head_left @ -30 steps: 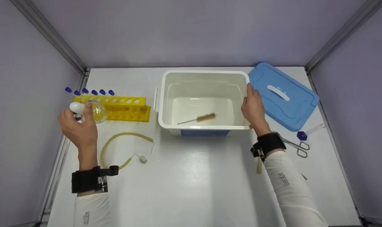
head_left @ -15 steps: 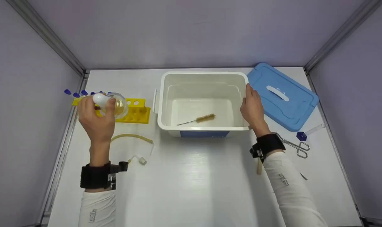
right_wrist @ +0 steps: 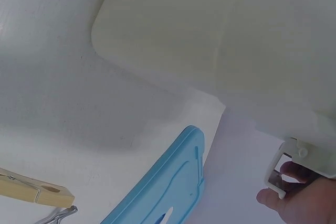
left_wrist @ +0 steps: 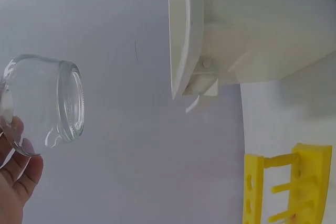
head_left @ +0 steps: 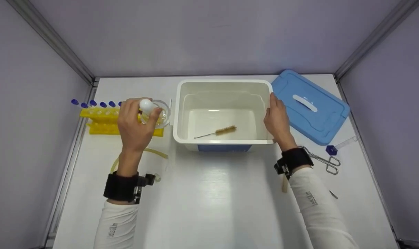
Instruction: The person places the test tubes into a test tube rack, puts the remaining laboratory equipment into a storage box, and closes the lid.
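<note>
My left hand (head_left: 135, 129) holds a glass alcohol lamp with a white cap (head_left: 147, 105), raised just left of the white plastic bin (head_left: 223, 141). In the left wrist view the fingers (left_wrist: 29, 179) lie against the lamp's clear glass body (left_wrist: 42, 106), which is tilted on its side. On the bin's right side is my right hand (head_left: 277, 117). The right wrist view shows its thumb and fingers (right_wrist: 270, 198) curled at the bin's white side latch (right_wrist: 275, 169). Inside the open bin lies a test tube brush (head_left: 226, 130) with brown bristles.
Behind the left hand stands a yellow test tube rack (head_left: 104, 130) with blue-capped tubes (head_left: 103, 104). Yellow rubber tubing (head_left: 156, 153) lies nearer. At right are the blue lid (head_left: 309, 107), a small measuring cylinder (head_left: 345, 142), metal tongs (head_left: 323, 159) and a wooden clamp (right_wrist: 42, 190).
My left hand has carried the alcohol lamp rightward, from over the rack's left part to beside the bin's left edge. The right hand has stayed at the bin's right side.
</note>
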Available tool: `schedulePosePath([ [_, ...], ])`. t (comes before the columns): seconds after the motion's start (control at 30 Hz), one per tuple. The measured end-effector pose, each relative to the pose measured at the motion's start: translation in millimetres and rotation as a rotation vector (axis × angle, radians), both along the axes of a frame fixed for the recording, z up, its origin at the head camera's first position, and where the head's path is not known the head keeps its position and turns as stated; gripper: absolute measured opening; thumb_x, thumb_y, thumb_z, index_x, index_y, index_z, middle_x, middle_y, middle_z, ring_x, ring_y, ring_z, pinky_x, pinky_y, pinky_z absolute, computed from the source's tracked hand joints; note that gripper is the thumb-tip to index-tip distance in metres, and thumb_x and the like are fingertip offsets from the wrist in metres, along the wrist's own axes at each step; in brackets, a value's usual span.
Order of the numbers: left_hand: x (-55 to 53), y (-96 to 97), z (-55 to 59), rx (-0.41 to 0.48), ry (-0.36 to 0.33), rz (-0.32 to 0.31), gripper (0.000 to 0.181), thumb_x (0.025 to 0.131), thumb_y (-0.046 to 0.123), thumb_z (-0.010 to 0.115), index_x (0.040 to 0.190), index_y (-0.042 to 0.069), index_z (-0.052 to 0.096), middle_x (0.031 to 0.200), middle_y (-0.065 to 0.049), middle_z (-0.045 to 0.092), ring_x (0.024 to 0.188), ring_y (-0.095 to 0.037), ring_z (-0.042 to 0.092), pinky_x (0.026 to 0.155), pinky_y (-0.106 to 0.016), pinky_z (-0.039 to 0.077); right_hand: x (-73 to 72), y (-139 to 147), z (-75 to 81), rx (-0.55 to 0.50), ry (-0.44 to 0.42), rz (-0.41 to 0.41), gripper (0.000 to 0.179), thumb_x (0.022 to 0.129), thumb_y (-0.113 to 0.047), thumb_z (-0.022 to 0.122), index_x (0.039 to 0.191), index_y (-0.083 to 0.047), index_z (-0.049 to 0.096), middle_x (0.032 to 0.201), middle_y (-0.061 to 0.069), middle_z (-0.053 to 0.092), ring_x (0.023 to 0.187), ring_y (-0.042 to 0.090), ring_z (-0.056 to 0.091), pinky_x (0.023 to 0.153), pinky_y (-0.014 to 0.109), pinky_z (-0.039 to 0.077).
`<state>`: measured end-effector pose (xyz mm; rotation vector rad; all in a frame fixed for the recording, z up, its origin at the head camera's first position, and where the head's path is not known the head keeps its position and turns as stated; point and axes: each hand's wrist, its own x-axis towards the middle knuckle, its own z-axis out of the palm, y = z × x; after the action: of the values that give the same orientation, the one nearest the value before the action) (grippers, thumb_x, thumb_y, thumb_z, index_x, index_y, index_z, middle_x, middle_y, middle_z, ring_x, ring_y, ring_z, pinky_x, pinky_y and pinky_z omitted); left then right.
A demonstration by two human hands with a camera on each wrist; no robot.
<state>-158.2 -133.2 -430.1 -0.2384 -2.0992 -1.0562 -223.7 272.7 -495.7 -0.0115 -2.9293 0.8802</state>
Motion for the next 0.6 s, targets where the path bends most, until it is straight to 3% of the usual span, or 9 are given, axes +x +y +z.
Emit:
schedulePosePath([
  [0.13, -2.6, 10.8, 1.0, -0.028, -0.018, -0.024, 0.035, 0.085, 0.02, 0.085, 0.106, -0.005, 0.073, 0.098, -0.021, 0.071, 0.088, -0.034, 0.06, 0.076, -0.032, 0.047, -1.1, 0, 0.1, 0.001, -0.012, -0.002, 0.059, 0.107, -0.001, 0.04, 0.163, 0.008, 0.023, 0.156, 0.039, 0.041, 0.147, 0.053, 0.041, 0.121, 0.063, 0.038],
  [0.4, -10.4, 32.1, 4.7, -0.097, -0.053, -0.077, 0.037, 0.087, 0.027, 0.085, 0.108, -0.002, 0.074, 0.099, -0.018, 0.072, 0.09, -0.031, 0.063, 0.077, -0.033, 0.054, -1.7, 0, 0.3, 0.015, 0.003, 0.002, 0.058, 0.107, 0.001, 0.039, 0.162, 0.009, 0.024, 0.157, 0.038, 0.041, 0.147, 0.053, 0.041, 0.121, 0.063, 0.038],
  [0.6, -16.1, 46.9, 5.1, -0.158, -0.109, -0.16, 0.039, 0.088, 0.032, 0.084, 0.107, -0.001, 0.074, 0.099, -0.017, 0.073, 0.089, -0.034, 0.064, 0.076, -0.037, 0.055, 0.0, 0, -0.8, 0.021, 0.007, 0.0, 0.059, 0.107, 0.0, 0.04, 0.163, 0.008, 0.024, 0.157, 0.038, 0.041, 0.147, 0.053, 0.041, 0.12, 0.063, 0.039],
])
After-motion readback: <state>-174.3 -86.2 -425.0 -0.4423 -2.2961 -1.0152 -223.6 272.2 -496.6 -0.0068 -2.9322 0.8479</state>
